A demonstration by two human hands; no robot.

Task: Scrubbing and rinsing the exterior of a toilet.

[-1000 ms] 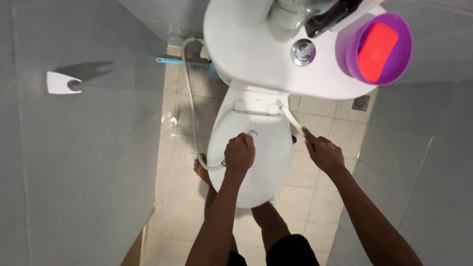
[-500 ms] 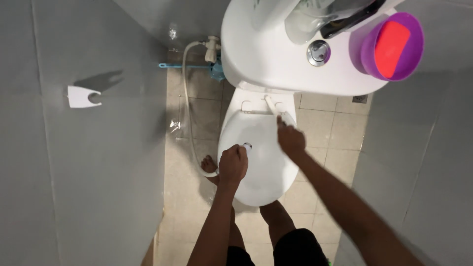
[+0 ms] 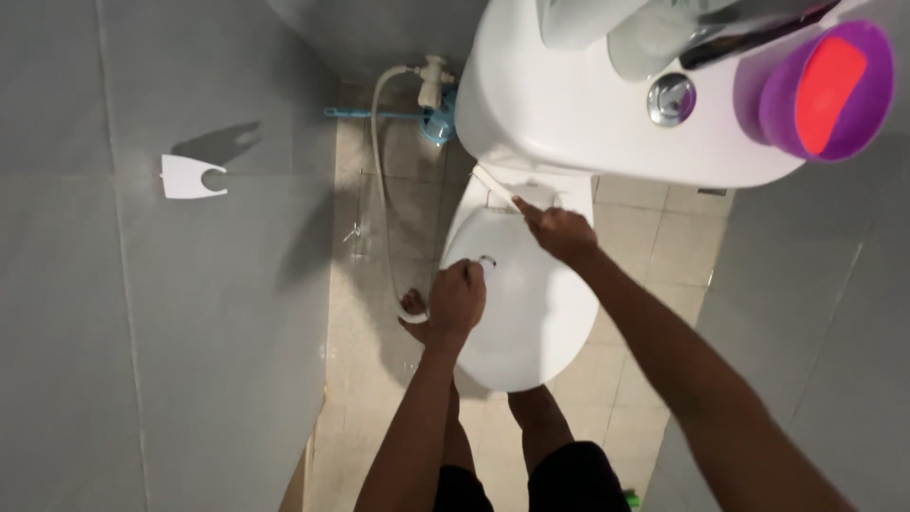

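Your left hand (image 3: 457, 299) is fisted around the bidet sprayer (image 3: 485, 262), its nozzle poking out at one o'clock from your knuckles, over the closed white toilet lid (image 3: 531, 313). The sprayer's white hose (image 3: 382, 190) loops from the hand's eight o'clock up to the wall valve (image 3: 435, 69). Your right hand (image 3: 561, 232), at two o'clock from the left, pinches a slim white brush handle (image 3: 498, 187) that slants toward the lid hinge under the cistern (image 3: 569, 114). At the cistern's three o'clock sits a purple bowl (image 3: 823, 90).
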